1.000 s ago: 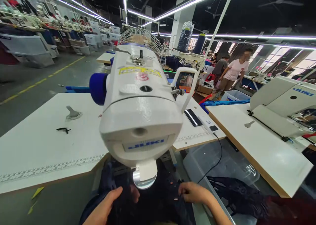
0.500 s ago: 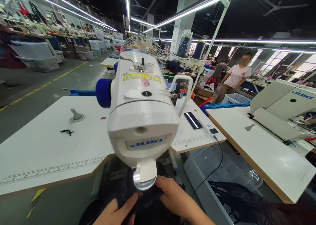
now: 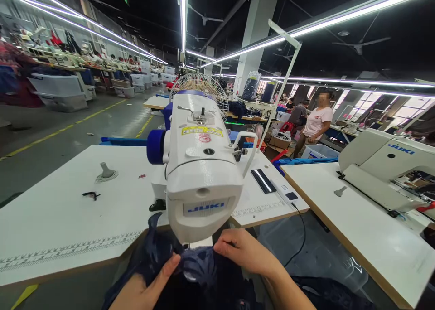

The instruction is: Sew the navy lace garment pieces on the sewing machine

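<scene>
Dark navy lace fabric (image 3: 199,267) hangs stretched between my two hands, just below the head of a white sewing machine (image 3: 204,174). My left hand (image 3: 152,280) grips it on the left, thumb on top, with a bunched fold rising past the fingers. At the fabric's upper right edge, my right hand (image 3: 238,249) pinches it between thumb and curled fingers. The cloth's upper edge touches or overlaps the machine's lower front; which, I cannot tell. More dark cloth drops below my hands. The needle area is hidden.
On the white table (image 3: 61,224) lie a grey piece with coiled cord (image 3: 107,173) and a dark scrap (image 3: 91,195). A phone (image 3: 263,181) rests to the right. A second sewing machine (image 3: 387,169) stands further right. Beyond it a person (image 3: 317,122) stands. A clear bin (image 3: 322,251) sits below.
My hands have lifted the navy lace, so it now shows spread in front of the machine's lower end and covers the shiny round part. The head view has tilted up slightly.
</scene>
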Motion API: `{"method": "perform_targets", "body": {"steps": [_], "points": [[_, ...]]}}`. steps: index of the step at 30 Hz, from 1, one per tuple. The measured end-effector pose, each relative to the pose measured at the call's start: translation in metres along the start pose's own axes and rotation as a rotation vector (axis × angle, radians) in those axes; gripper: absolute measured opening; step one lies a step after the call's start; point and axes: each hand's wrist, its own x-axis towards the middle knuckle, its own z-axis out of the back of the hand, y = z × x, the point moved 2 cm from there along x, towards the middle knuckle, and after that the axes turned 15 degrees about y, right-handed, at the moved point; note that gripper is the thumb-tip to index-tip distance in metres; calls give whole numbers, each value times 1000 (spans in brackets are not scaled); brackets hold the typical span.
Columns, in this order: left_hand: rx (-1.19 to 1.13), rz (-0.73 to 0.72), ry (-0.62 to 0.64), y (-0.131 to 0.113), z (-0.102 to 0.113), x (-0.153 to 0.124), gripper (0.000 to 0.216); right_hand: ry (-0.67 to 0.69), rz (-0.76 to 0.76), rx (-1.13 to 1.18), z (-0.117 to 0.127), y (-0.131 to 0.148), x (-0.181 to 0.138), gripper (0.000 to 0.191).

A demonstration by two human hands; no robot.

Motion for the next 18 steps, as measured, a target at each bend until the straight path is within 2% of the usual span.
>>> {"method": "perform_targets", "body": {"steps": [4,7,10,14,18], "points": [[12,-26,75,-12,-3,12,54,45,20,66,7,-17,15,42],[22,-27,7,-11,-7,17,50,64,53,-4,15,-26,23,40],[-27,-88,-97,-10,-10,23,37,-38,30,-185,33,-34,35,28],[-87,-176,-167,-12,-11,27,33,-187,-111,-309,62,-53,67,27],[-103,-228,-235,-19,-10,28,44,-183,-290,-421,76,-80,104,17]]}}
